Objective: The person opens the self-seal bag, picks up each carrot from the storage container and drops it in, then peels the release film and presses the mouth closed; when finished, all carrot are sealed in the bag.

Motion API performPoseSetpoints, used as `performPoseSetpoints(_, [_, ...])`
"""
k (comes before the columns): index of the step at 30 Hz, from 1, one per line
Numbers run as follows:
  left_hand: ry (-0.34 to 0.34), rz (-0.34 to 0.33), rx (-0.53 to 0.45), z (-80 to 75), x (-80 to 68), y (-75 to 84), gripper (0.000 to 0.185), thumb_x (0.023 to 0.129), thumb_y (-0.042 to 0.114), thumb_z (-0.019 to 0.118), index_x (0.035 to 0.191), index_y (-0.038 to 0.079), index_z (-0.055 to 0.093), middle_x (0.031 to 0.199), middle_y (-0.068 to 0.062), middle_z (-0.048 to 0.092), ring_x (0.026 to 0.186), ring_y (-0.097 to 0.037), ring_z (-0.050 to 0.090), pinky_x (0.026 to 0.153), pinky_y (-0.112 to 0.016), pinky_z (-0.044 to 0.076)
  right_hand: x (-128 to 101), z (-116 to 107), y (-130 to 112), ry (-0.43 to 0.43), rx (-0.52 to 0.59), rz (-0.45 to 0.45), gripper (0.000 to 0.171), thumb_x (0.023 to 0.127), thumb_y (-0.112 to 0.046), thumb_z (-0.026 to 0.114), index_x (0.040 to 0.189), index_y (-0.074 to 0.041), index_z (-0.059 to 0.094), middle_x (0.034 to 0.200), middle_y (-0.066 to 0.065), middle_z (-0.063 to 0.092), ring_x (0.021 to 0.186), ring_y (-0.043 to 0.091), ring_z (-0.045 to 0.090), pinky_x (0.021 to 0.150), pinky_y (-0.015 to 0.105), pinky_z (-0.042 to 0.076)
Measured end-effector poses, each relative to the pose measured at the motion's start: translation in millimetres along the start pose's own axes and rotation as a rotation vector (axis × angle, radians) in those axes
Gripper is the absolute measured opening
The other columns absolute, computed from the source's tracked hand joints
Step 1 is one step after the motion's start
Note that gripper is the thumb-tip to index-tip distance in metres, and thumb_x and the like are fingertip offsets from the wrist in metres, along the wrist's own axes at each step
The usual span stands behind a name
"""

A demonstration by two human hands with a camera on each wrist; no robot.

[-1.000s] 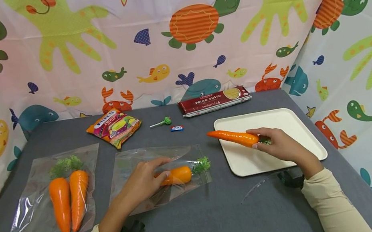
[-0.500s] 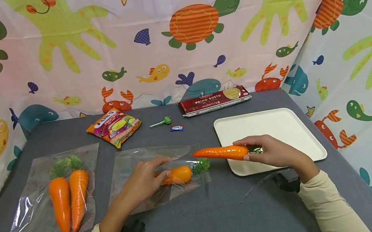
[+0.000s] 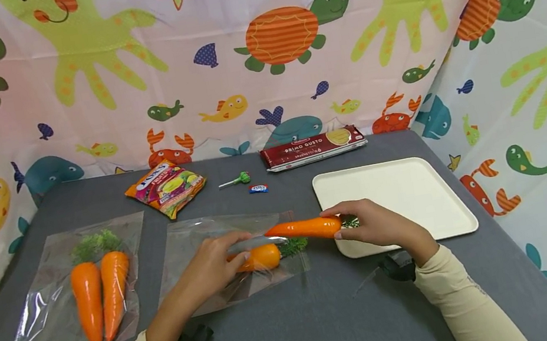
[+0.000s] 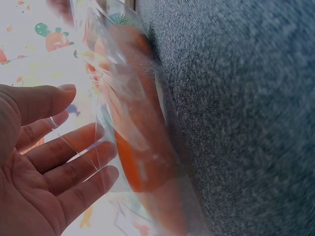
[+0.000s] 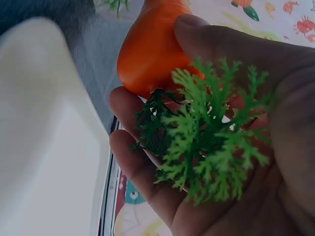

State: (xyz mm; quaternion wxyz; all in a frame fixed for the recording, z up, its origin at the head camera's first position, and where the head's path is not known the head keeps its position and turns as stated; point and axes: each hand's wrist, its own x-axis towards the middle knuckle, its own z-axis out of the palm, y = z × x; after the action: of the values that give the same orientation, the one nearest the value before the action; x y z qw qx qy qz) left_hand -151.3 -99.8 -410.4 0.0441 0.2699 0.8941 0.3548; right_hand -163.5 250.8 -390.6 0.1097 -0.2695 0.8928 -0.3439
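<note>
My right hand (image 3: pixel 380 225) pinches a glossy orange carrot (image 3: pixel 309 228) near its thick end, with the leafy green top (image 5: pixel 206 137) against the palm. The carrot lies level, its tip pointing left at the lifted film of a clear plastic bag (image 3: pixel 193 237). Another carrot (image 3: pixel 264 257) lies in that bag, greens to the right, partly hidden behind my left hand (image 3: pixel 213 266). In the left wrist view the left fingers (image 4: pixel 81 150) stretch out against the film, thumb apart from them.
A second clear bag (image 3: pixel 50 289) with two carrots (image 3: pixel 89 301) lies at left. A cream tray (image 3: pixel 406 191) is at right. Along the back are a candy bag (image 3: pixel 166 187), a lollipop (image 3: pixel 242 178), a small wrapped sweet (image 3: pixel 258 189) and a spaghetti pack (image 3: pixel 313 149).
My right hand has carried its carrot leftward from over the tray to the middle bag, bringing the tip to the lifted film. The left hand has stayed in place.
</note>
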Motion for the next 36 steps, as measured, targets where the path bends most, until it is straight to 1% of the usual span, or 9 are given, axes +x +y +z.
performPoseSetpoints(3, [0.001,-0.002,0.0,0.5,0.0,-0.3,0.036,0.091,0.015,0.071,0.126,0.01,0.064,0.094,0.001,0.068,0.047,-0.003,0.034,0.056,-0.027,0.042,6,4,-4,0.003,-0.007,0.006,0.043,0.087,-0.013,0.074,0.129,-0.007,0.063,0.113,0.001,0.064,0.098,0.02,0.059,0.089,0.041,0.051])
performPoseSetpoints(8, [-0.012,-0.006,-0.008,1.0,-0.4,-1.0,0.036,0.092,0.015,0.07,0.127,0.009,0.063,0.066,0.006,0.055,0.043,-0.003,0.027,0.048,-0.025,0.036,14,9,-8,0.032,-0.004,-0.035,0.042,0.087,-0.013,0.075,0.126,-0.006,0.063,0.113,0.002,0.065,0.098,0.019,0.059,0.088,0.043,0.051])
performPoseSetpoints(12, [-0.016,-0.008,-0.009,0.8,-0.7,-1.6,0.037,0.092,0.016,0.069,0.128,0.009,0.062,0.057,0.006,0.048,0.041,-0.003,0.027,0.046,-0.024,0.035,21,13,-12,0.035,-0.012,-0.072,0.042,0.086,-0.011,0.076,0.126,-0.005,0.063,0.114,0.003,0.064,0.098,0.019,0.058,0.088,0.043,0.051])
performPoseSetpoints(15, [-0.015,-0.012,-0.012,-0.1,-0.5,-1.4,0.038,0.092,0.015,0.07,0.128,0.009,0.062,0.067,0.006,0.056,0.042,-0.003,0.03,0.048,-0.025,0.039,28,17,-15,0.037,-0.024,-0.095,0.042,0.086,-0.011,0.076,0.126,-0.005,0.064,0.114,0.004,0.063,0.098,0.019,0.056,0.087,0.041,0.051])
performPoseSetpoints(18, [-0.012,-0.01,-0.018,-1.1,0.1,-1.0,0.037,0.091,0.013,0.071,0.127,0.007,0.063,0.09,0.0,0.068,0.044,-0.003,0.033,0.053,-0.026,0.043,34,21,-17,0.037,-0.037,-0.105,0.042,0.086,-0.012,0.076,0.125,-0.006,0.065,0.114,0.005,0.061,0.098,0.019,0.056,0.085,0.039,0.051])
performPoseSetpoints(22, [-0.01,-0.01,-0.022,-1.4,0.8,-1.2,0.037,0.09,0.012,0.071,0.126,0.006,0.063,0.108,-0.007,0.069,0.047,-0.004,0.037,0.056,-0.027,0.044,41,25,-18,0.039,-0.074,-0.079,0.041,0.086,-0.013,0.076,0.125,-0.006,0.065,0.114,0.005,0.062,0.098,0.02,0.057,0.087,0.039,0.051])
performPoseSetpoints(29, [-0.003,-0.015,-0.013,-0.8,0.3,-1.0,0.037,0.091,0.013,0.071,0.126,0.005,0.063,0.1,-0.005,0.069,0.048,-0.004,0.036,0.053,-0.026,0.042,46,30,-21,0.088,-0.13,-0.042,0.038,0.085,-0.014,0.077,0.12,-0.003,0.068,0.109,0.007,0.066,0.095,0.025,0.06,0.087,0.046,0.051])
performPoseSetpoints(33, [-0.001,-0.017,-0.013,-0.8,0.7,-0.6,0.037,0.091,0.013,0.071,0.126,0.005,0.063,0.105,-0.007,0.069,0.046,-0.004,0.034,0.052,-0.026,0.041,49,33,-25,0.099,-0.11,-0.041,0.038,0.085,-0.015,0.077,0.12,-0.004,0.068,0.111,0.009,0.061,0.097,0.024,0.058,0.086,0.044,0.051])
performPoseSetpoints(36, [0.005,-0.007,-0.012,-1.5,0.2,-0.6,0.037,0.09,0.012,0.071,0.125,0.003,0.064,0.112,-0.008,0.068,0.051,-0.005,0.042,0.054,-0.026,0.043,52,37,-29,0.099,-0.106,-0.031,0.038,0.086,-0.016,0.077,0.121,-0.004,0.068,0.112,0.01,0.059,0.098,0.024,0.057,0.086,0.042,0.052])
